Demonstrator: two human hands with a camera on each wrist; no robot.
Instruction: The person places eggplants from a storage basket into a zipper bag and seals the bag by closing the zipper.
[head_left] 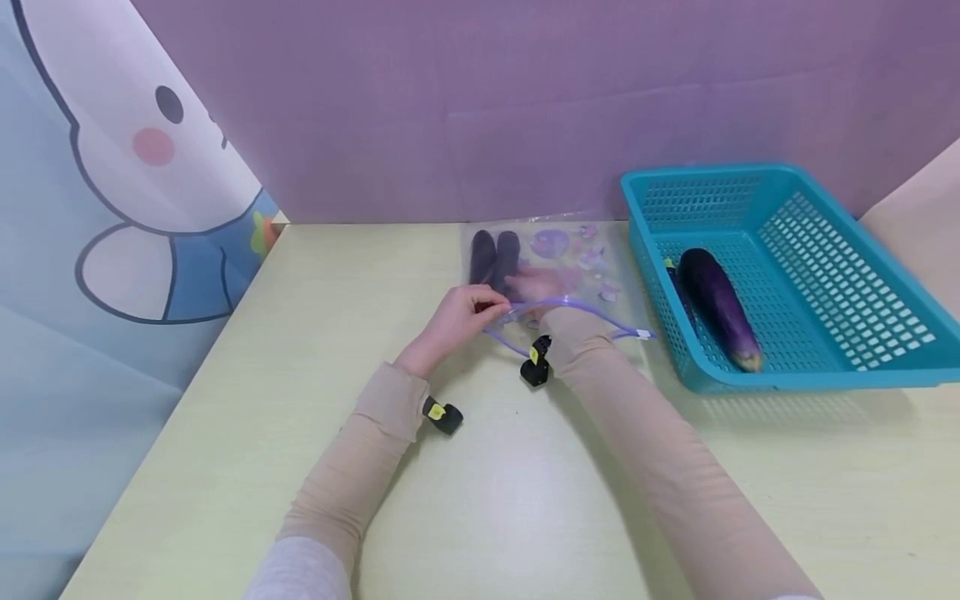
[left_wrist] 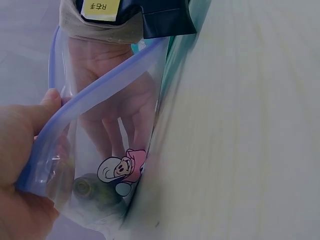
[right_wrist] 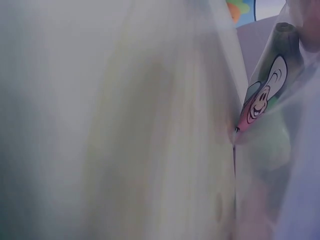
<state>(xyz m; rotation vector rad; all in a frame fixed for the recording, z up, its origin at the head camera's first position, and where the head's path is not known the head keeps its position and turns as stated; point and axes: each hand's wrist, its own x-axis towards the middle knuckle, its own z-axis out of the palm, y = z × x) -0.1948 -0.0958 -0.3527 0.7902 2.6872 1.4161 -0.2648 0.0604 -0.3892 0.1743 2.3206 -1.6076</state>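
Note:
A clear zip bag with a purple seal and cartoon print lies at the back of the table. Two dark eggplants are inside it, side by side; a green stem end shows through the plastic in the left wrist view. My left hand pinches the bag's purple rim at its left side, thumb outside. Through the mouth reaches my right hand, seen behind the plastic with its fingers extended toward the eggplants. The right wrist view shows mostly table, with a stem behind the film.
Right of the bag stands a teal plastic basket holding a large eggplant and a thinner one beside it. A purple cloth backs the table. A cartoon-printed curtain hangs on the left.

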